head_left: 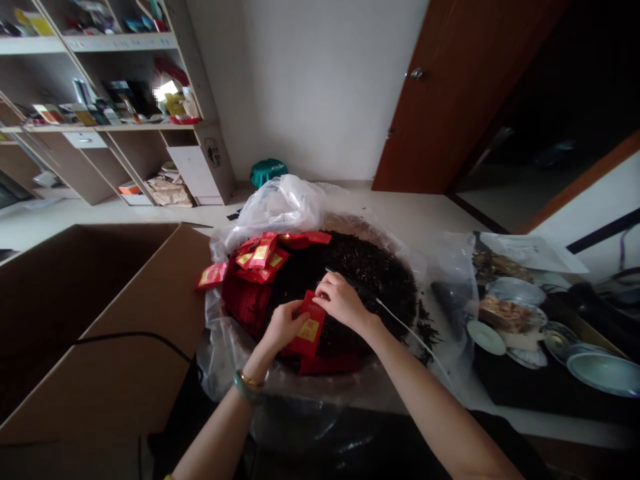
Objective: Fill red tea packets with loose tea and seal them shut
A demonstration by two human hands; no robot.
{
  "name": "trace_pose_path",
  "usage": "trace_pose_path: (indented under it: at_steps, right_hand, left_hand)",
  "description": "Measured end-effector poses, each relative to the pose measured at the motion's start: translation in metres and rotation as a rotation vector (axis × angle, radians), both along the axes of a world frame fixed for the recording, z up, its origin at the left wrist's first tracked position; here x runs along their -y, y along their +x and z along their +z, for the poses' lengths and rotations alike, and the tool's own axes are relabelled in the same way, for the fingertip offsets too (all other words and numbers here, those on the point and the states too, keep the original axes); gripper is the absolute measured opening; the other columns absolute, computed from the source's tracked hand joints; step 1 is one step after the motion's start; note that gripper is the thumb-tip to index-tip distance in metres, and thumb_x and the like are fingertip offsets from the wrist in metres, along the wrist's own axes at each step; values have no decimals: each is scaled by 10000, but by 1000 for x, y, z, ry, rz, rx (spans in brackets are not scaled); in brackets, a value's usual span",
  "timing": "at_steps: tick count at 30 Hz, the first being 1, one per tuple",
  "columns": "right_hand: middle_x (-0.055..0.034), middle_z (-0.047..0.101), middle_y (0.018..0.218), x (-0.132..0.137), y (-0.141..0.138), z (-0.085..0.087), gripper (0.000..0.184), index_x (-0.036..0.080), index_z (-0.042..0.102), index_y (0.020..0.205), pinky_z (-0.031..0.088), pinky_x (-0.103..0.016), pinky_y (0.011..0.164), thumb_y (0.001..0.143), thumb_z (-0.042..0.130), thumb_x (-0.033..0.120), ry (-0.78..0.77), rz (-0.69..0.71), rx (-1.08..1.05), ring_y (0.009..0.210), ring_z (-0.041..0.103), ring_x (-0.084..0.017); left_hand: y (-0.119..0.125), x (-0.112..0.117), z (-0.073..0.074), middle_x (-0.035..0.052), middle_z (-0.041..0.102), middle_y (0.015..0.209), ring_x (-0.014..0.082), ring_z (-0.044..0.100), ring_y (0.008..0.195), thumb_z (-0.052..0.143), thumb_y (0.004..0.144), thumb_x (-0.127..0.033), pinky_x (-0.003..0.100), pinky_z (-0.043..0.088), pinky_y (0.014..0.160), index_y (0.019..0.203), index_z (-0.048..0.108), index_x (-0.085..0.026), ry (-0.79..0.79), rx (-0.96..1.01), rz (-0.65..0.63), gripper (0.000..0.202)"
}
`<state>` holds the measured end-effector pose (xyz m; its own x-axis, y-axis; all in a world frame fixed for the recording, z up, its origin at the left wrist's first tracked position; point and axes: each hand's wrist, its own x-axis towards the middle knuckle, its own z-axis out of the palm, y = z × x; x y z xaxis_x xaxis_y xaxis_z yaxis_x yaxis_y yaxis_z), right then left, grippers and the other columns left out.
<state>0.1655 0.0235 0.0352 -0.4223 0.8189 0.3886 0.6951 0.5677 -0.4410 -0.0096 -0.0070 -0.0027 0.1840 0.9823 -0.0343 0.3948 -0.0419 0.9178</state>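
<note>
My left hand (284,325) and my right hand (341,300) both pinch one small red packet (309,330) with a gold label, held over a big plastic-lined basin (235,353) of dark loose tea leaves (370,273). The left fingers grip its left edge, the right fingers close on its top corner. More red packets (260,257) lie piled along the basin's left side, and one packet (212,275) hangs over the rim. A thin white cord (410,330) runs under my right wrist.
A large open cardboard box (100,313) stands at the left, with a black cable (125,337) across it. A tray with bowls and dishes (520,320) sits to the right. Shelves (100,120) line the back wall, beside a brown door (450,100) and a green stool (267,170).
</note>
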Motion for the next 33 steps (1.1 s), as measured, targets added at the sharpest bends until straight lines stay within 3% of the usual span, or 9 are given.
trace_pose_path:
  at_steps: [4, 8, 10, 14, 19, 26, 33]
  right_hand:
    - [-13, 629, 672, 5, -6, 2, 133, 183, 605, 637, 439, -274, 675, 738, 668, 123, -226, 76, 6, 698, 575, -157]
    - [9, 627, 616, 7, -9, 4, 109, 186, 589, 652, 399, -241, 582, 750, 621, 151, -384, 10, -111, 575, 561, -124]
    - [7, 626, 613, 6, -8, 4, 106, 188, 569, 649, 397, -239, 568, 749, 602, 171, -401, -55, -178, 573, 569, -129]
    - [16, 612, 589, 3, -7, 3, 126, 196, 534, 621, 417, -249, 569, 725, 593, 234, -431, -107, -323, 564, 578, -138]
    - [23, 600, 572, 2, -7, 5, 158, 193, 520, 595, 431, -248, 545, 692, 596, 291, -469, -41, -505, 547, 563, -132]
    - [4, 615, 586, 3, -7, 4, 181, 192, 514, 609, 439, -256, 551, 729, 575, 313, -362, -90, -537, 548, 562, -134]
    - [61, 509, 507, 1, -7, -1, 131, 209, 471, 733, 356, -220, 454, 798, 518, 314, -520, -35, -514, 449, 488, -111]
  left_hand:
    - [-10, 5, 2, 75, 714, 922, 232, 644, 828, 606, 720, -319, 313, 498, 722, 1078, 663, -131, -33, -201, -86, 409]
    - [-6, 11, 9, 157, 581, 1250, 328, 521, 1138, 729, 638, -409, 447, 415, 933, 1354, 442, -154, 263, -535, 51, 813]
    - [1, 14, 15, 147, 577, 1245, 324, 512, 1139, 706, 679, -418, 453, 404, 929, 1388, 389, -175, 355, -675, 51, 813]
    - [11, 15, 22, 92, 640, 1037, 263, 582, 932, 649, 753, -340, 385, 433, 814, 1371, 410, -190, 422, -830, 67, 680]
    - [13, 10, 18, 59, 636, 940, 234, 564, 870, 624, 768, -285, 353, 440, 794, 1306, 485, -198, 518, -749, 124, 562]
    - [18, 11, 15, 91, 566, 1103, 251, 522, 960, 688, 702, -275, 387, 448, 860, 1234, 538, -205, 685, -614, 254, 558]
    - [19, 11, 18, 78, 528, 1029, 242, 507, 948, 708, 701, -345, 377, 462, 831, 1170, 586, -232, 665, -558, 284, 497]
